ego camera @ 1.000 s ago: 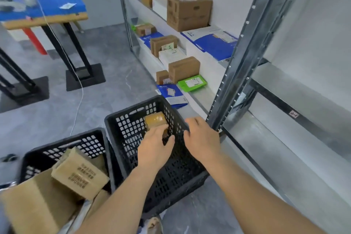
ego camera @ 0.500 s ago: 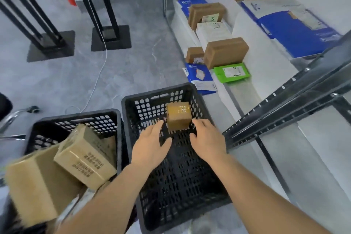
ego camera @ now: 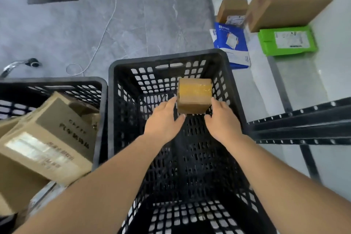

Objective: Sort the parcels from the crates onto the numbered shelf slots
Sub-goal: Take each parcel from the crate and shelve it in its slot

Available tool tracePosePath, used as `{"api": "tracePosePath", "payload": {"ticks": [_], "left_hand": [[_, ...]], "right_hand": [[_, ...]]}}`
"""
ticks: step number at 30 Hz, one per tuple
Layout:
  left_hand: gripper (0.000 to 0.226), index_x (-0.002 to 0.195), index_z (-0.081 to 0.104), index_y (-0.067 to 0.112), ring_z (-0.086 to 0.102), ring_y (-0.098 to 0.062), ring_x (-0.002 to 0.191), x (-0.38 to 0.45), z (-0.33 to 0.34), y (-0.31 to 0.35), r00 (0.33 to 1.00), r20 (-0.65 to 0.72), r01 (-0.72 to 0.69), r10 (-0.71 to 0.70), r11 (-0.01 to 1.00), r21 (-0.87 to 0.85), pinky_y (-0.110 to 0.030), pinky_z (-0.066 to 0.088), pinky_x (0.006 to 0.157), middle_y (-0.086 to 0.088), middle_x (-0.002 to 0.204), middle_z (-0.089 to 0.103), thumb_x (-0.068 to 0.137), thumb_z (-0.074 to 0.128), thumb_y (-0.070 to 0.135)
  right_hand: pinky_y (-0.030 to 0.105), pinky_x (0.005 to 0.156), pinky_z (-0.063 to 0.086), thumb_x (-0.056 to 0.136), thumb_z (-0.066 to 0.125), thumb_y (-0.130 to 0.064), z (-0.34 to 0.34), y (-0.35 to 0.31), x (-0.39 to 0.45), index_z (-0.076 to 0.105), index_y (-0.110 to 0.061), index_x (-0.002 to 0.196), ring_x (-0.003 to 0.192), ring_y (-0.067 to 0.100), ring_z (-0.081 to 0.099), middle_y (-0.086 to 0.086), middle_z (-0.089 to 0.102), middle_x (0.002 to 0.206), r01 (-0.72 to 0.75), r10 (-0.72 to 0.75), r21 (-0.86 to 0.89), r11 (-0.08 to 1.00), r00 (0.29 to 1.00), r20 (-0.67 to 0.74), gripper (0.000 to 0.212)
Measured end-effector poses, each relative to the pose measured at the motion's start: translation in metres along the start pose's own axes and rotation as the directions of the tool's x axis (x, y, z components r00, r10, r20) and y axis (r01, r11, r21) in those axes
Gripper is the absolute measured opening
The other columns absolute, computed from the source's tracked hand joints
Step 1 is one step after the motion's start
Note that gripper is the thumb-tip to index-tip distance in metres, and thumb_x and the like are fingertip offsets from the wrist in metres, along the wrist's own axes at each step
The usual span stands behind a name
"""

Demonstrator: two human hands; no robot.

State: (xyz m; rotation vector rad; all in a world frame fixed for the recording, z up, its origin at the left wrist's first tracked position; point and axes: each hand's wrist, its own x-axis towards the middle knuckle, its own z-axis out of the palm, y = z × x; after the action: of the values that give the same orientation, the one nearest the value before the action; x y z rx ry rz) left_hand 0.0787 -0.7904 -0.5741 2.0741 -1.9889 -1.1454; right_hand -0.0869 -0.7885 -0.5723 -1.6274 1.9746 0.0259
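Over the last second the head camera has tipped from the shelf rack down into the black crate (ego camera: pixel 167 66), and both hands have closed in on the small taped cardboard parcel (ego camera: pixel 194 95) that sits near the crate's far wall; a second ago only the left hand reached toward it while the right hovered by the shelf post. Now the left hand (ego camera: pixel 163 119) lies against the parcel's left side with fingers fairly straight and the thumb spread toward its near lower corner, and the right hand (ego camera: pixel 222 119) mirrors it on the right side, so the box is bracketed between them rather than clearly gripped; whether it is already off the crate floor I cannot tell. It looks to be the last parcel in this crate, while the neighbouring crate (ego camera: pixel 57 83) to the left holds several larger cartons (ego camera: pixel 57 135). The likely step is a two-handed lift toward the shelf (ego camera: pixel 296 81), where a green mailer (ego camera: pixel 286 41), a blue mailer (ego camera: pixel 231 43) and brown boxes (ego camera: pixel 288 4) lie; no slot numbers are legible from here
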Motion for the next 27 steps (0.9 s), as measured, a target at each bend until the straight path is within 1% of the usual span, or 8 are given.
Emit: {"api": "tracePosePath", "payload": {"ticks": [7,11,14,16,18,21,24,27], "left_hand": [[0.065,0.152,0.012,0.017,0.037,-0.025,0.134,0.078,0.027,0.001,0.997,-0.001,0.078,-0.08,0.981,-0.18,-0.038,0.034,0.107,-0.009,0.151,0.032,0.098,0.047,0.031],[0.067,0.153,0.003,0.022,0.042,-0.023,0.13,0.101,0.046,-0.013,0.979,0.128,0.197,-0.162,0.915,-0.352,-0.026,0.035,0.095,-0.005,0.154,0.03,0.1,0.043,0.03],[0.065,0.153,0.012,0.027,0.041,-0.02,0.132,0.097,0.057,-0.027,0.972,0.173,0.224,-0.161,0.858,-0.463,-0.03,0.033,0.107,0.0,0.152,0.035,0.097,0.046,0.034],[0.066,0.152,0.014,0.028,0.035,-0.018,0.138,0.086,0.062,-0.035,0.97,0.181,0.235,-0.162,0.818,-0.525,-0.036,0.026,0.115,0.002,0.152,0.033,0.097,0.048,0.039],[0.064,0.152,0.014,0.031,0.032,-0.017,0.139,0.07,0.067,-0.043,0.962,0.199,0.269,-0.187,0.767,-0.582,-0.035,0.022,0.116,0.004,0.153,0.031,0.097,0.043,0.046],[0.067,0.148,0.023,0.041,0.038,-0.021,0.136,0.05,0.079,-0.055,0.931,0.256,0.363,-0.259,0.702,-0.613,-0.046,0.029,0.113,0.005,0.151,0.036,0.088,0.034,0.07],[0.062,0.141,0.035,0.04,0.045,-0.023,0.128,0.041,0.092,-0.063,0.879,0.324,0.477,-0.35,0.653,-0.589,-0.047,0.034,0.11,0.004,0.139,0.046,0.088,0.028,0.071],[0.042,0.132,0.044,0.03,0.051,-0.022,0.116,0.036,0.103,-0.067,0.859,0.357,0.511,-0.367,0.661,-0.55,-0.044,0.04,0.106,0.002,0.122,0.055,0.097,0.034,0.052]], "right_hand": [[0.043,0.105,0.04,0.095,0.052,-0.023,0.034,0.013,0.071,0.009,-0.019,0.152,0.132,0.028,0.038,0.01,0.03,0.149,-0.17,0.16,0.301,0.938,0.985,0.058,0.071],[0.028,0.09,0.039,0.097,0.051,-0.021,0.051,0.02,0.086,0.003,-0.021,0.153,0.127,0.025,0.043,0.006,0.032,0.148,-0.215,0.183,0.404,0.889,0.976,0.118,0.074],[0.034,0.094,0.042,0.095,0.053,-0.024,0.059,0.023,0.079,0.012,-0.022,0.151,0.125,0.024,0.046,0.003,0.041,0.143,-0.222,0.194,0.461,0.859,0.975,0.107,0.07],[0.039,0.093,0.044,0.095,0.05,-0.036,0.065,0.024,0.065,0.018,-0.023,0.15,0.12,0.023,0.048,0.002,0.044,0.14,-0.242,0.219,0.483,0.842,0.97,0.104,0.064],[0.038,0.085,0.045,0.095,0.04,-0.051,0.069,0.025,0.048,0.026,-0.024,0.146,0.109,0.02,0.05,0.002,0.05,0.131,-0.281,0.247,0.502,0.818,0.96,0.134,0.059],[0.034,0.073,0.044,0.092,0.026,-0.066,0.076,0.027,0.028,0.048,-0.02,0.124,0.093,0.016,0.055,0.0,0.058,0.109,-0.403,0.335,0.577,0.71,0.914,0.227,0.06],[0.039,0.079,0.051,0.095,0.027,-0.06,0.09,0.034,0.021,0.055,-0.015,0.107,0.088,0.019,0.058,0.004,0.061,0.099,-0.517,0.424,0.624,0.585,0.852,0.307,0.054],[0.041,0.079,0.051,0.099,0.035,-0.043,0.11,0.044,0.015,0.055,-0.011,0.112,0.092,0.025,0.058,0.007,0.06,0.103,-0.546,0.44,0.59,0.595,0.835,0.329,0.04]]}}
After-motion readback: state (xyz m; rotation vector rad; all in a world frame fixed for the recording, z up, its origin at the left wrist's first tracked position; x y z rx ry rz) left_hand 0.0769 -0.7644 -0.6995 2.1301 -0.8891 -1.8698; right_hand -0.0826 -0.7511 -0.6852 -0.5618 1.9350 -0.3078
